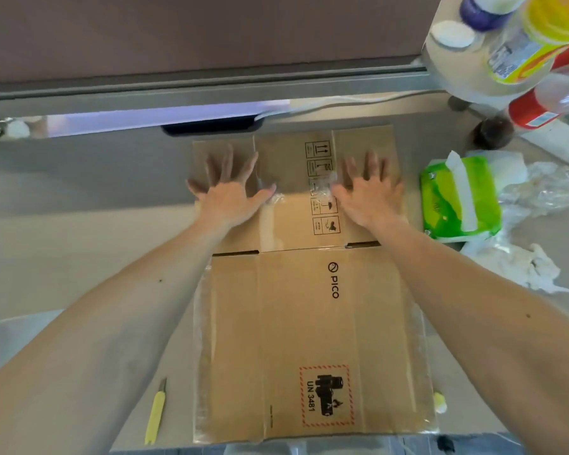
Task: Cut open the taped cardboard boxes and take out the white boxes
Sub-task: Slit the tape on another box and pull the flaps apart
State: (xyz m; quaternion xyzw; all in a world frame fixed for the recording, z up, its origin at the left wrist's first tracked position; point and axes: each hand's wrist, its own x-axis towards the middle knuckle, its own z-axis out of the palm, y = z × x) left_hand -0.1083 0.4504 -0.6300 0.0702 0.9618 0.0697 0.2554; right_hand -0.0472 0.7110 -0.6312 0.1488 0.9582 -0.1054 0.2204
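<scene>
A brown cardboard box point(309, 323) printed "PICO" and "UN 3481" lies flattened on the table in front of me, its far flaps spread out. My left hand point(227, 188) presses flat on the far left flap with fingers spread. My right hand point(372, 188) presses flat on the far right flap, fingers spread too. Clear tape remnants point(322, 188) cling to the flap between my hands. A yellow utility knife point(156, 413) lies on the table left of the box, touched by neither hand. No white box is in view.
A green tissue pack point(460, 198) and crumpled white paper and plastic point(519, 257) lie to the right. Bottles point(532, 44) crowd the far right corner. A monitor base point(211, 126) sits beyond the box. The table's near edge runs just below the box.
</scene>
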